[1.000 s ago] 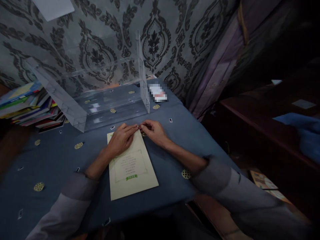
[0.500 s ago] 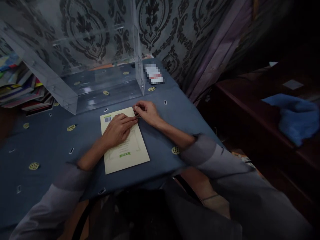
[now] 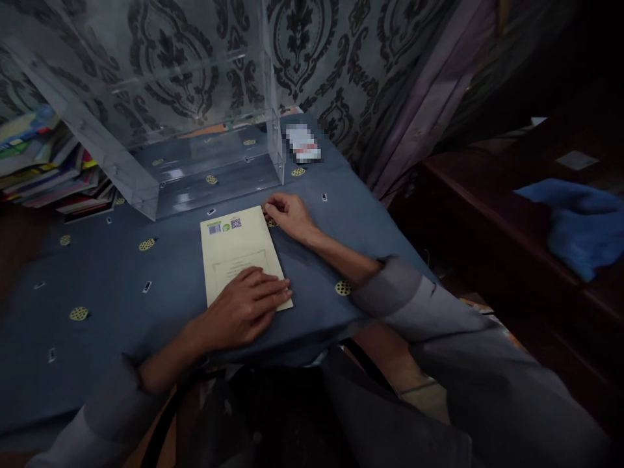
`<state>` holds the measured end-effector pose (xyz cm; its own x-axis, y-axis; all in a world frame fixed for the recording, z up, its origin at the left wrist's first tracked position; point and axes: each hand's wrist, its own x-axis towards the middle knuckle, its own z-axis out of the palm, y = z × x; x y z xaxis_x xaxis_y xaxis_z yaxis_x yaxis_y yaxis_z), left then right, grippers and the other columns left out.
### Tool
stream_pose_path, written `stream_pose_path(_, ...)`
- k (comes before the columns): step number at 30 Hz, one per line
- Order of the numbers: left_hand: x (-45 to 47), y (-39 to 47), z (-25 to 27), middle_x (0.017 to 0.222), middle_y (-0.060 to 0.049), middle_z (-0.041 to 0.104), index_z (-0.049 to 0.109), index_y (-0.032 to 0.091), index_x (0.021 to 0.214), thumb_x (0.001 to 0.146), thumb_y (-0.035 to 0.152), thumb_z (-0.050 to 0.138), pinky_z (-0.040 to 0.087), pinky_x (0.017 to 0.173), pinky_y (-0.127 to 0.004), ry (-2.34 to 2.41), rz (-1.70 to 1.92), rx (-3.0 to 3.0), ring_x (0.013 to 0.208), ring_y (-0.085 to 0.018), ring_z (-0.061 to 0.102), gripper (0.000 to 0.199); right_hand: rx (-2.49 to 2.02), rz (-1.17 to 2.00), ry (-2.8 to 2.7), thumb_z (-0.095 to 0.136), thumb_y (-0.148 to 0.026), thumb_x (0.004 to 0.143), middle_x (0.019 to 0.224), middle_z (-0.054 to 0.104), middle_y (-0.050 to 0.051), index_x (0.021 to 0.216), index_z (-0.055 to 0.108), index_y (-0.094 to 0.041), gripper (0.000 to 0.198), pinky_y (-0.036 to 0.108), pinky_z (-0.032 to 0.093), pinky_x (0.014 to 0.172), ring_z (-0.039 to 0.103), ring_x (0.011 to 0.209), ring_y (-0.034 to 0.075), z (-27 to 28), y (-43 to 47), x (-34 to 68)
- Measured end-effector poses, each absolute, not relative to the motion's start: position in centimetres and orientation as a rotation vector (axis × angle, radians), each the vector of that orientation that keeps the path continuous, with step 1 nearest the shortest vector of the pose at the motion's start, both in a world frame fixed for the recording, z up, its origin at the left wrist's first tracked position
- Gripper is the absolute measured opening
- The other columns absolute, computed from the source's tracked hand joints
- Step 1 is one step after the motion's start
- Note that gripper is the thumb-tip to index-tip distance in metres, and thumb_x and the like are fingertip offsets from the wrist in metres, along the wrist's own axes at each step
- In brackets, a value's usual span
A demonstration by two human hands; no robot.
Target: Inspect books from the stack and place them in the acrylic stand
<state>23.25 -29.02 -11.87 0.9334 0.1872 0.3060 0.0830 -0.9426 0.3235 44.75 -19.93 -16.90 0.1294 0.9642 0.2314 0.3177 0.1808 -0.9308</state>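
Note:
A cream-coloured book [image 3: 238, 240] lies flat on the cloth-covered table, with a barcode, a green mark and a QR code near its far edge and a printed frame lower down. My left hand [image 3: 251, 299] rests flat across the near part of the book, its fingers stretched towards the right edge and covering part of the print. At the far right corner, my right hand [image 3: 290, 216] has its thumb and fingers drawn together in a pinch. Its fingertips touch that corner, though their exact hold is partly hidden.
A clear acrylic stand [image 3: 219, 185] rises behind the book. Stacked books [image 3: 49, 162] lie at the left. A blurred-out white item [image 3: 303, 143] sits by the stand's right side. Beyond the table at right, a blue cloth [image 3: 580, 224] lies on a dark red surface [image 3: 468, 201].
My left hand has slid from the book's far right part down towards its near right edge, uncovering the codes. The right hand stays at the far corner.

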Motion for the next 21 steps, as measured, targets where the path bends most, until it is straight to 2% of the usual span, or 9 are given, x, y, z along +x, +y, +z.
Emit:
stream_pose_path(4, 22.7, -30.5, -12.1, 0.134, -0.01, 0.066, 0.055, 0.017, 0.137, 0.097, 0.017, 0.05, 0.045, 0.107, -0.048, 0.191, 0.439, 2.803, 0.119, -0.023, 0.06, 0.04, -1.332, 0.79, -1.362, 0.06, -0.024, 0.085, 0.077, 0.071, 0.001, 0.079, 0.065, -0.019, 0.01, 0.029, 0.057, 0.073, 0.069, 0.076, 0.017, -16.8, -20.1, 44.7)
stream_pose_path(9, 22.2, -30.4, -12.9, 0.139, -0.009, 0.063, 0.05, 0.02, 0.143, 0.096, 0.009, 0.042, 0.042, 0.109, -0.047, 0.179, 0.347, 2.897, 0.124, -0.023, 0.058, 0.049, -1.319, 0.809, -1.342, 0.06, -0.026, 0.085, 0.076, 0.072, 0.001, 0.079, 0.066, -0.02, 0.01, 0.03, 0.057, 0.072, 0.07, 0.074, 0.018, -16.7, -20.3, 44.7)
stream_pose_path(13, 22.1, -30.4, -13.0, 0.139, -0.009, 0.063, 0.053, 0.014, 0.138, 0.097, 0.008, 0.041, 0.041, 0.11, -0.044, 0.154, 0.399, 2.948, 0.123, -0.023, 0.059, 0.044, -1.319, 0.816, -1.351, 0.06, -0.028, 0.084, 0.078, 0.073, 0.002, 0.08, 0.067, -0.019, 0.012, 0.03, 0.057, 0.072, 0.07, 0.076, 0.019, -16.7, -20.6, 44.7)
stream_pose_path(21, 22.5, -29.9, -13.1, 0.138, -0.009, 0.064, 0.054, 0.013, 0.136, 0.101, 0.011, 0.041, 0.043, 0.109, -0.044, 0.191, 0.435, 3.044, 0.122, -0.022, 0.059, 0.037, -1.281, 0.844, -1.359, 0.057, -0.031, 0.082, 0.077, 0.074, 0.003, 0.081, 0.067, -0.019, 0.016, 0.029, 0.056, 0.067, 0.071, 0.072, 0.019, -16.4, -21.0, 44.7)
